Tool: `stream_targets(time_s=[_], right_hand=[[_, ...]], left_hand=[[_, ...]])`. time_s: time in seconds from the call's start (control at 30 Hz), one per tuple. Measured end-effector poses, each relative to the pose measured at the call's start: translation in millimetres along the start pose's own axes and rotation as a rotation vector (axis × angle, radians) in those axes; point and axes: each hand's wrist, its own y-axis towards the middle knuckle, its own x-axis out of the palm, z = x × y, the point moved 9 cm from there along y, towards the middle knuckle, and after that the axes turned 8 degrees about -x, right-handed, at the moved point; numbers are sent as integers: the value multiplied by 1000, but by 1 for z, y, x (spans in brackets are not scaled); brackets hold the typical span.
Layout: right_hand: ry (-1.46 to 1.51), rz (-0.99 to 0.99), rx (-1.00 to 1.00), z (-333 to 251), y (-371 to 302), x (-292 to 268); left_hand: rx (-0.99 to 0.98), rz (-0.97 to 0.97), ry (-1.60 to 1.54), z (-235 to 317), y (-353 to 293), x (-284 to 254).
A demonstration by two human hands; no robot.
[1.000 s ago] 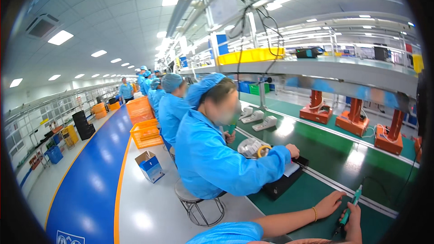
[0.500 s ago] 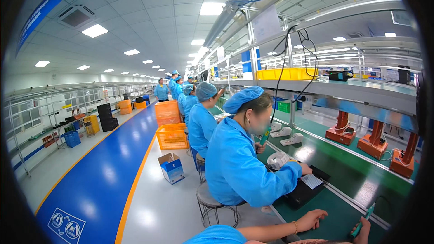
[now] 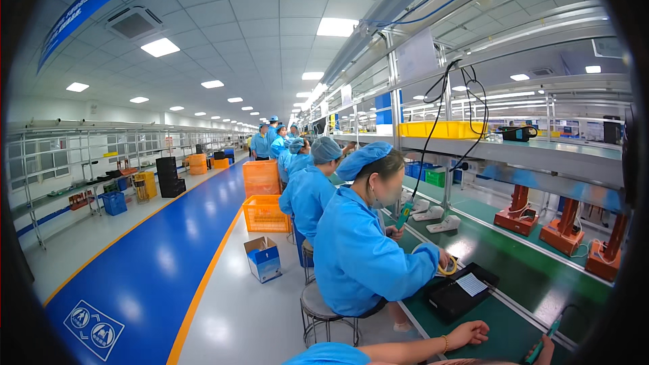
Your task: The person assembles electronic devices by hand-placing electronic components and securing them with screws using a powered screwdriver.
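At the lower right, my right hand [image 3: 545, 351] is wrapped round a green corded electric screwdriver [image 3: 554, 328], which is tilted with its cord at the upper end. My left hand [image 3: 468, 333] hovers by the near edge of the green workbench [image 3: 503, 328], empty, with its fingers loosely bent. Beyond it lies a black flat case [image 3: 446, 303] with a white printed sheet [image 3: 471, 284] on it. A seated co-worker in blue holds another green electric screwdriver [image 3: 404, 214] upright in one hand. The co-worker's other hand holds a yellow ring-shaped thing [image 3: 449, 268] beside the case.
White devices [image 3: 443, 224] stand along the bench past the co-worker. Orange-red fixtures [image 3: 561, 233] line its far side. Overhead, a shelf carries a yellow bin [image 3: 443, 130] and hanging black cables [image 3: 441, 105]. Stools [image 3: 328, 301] and a cardboard box [image 3: 263, 259] stand at left.
The view has shifted, so the scene sits differently. The co-worker's hand has drawn back from the sheet, and the yellow ring now shows in it. My left fingers have curled a little.
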Motion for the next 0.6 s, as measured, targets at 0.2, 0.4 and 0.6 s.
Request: stream_targets(time_s=[0.2,0.4,0.6], right_hand=[[48,-6,67,7,5,0],[4,-2,70,10,6,3],[63,-45,89,11,3,1]], left_hand=[[50,7,-190,0,2,-8],[50,57,-197,3,-6,-14],[30,36,-230,1,-5,-9]])
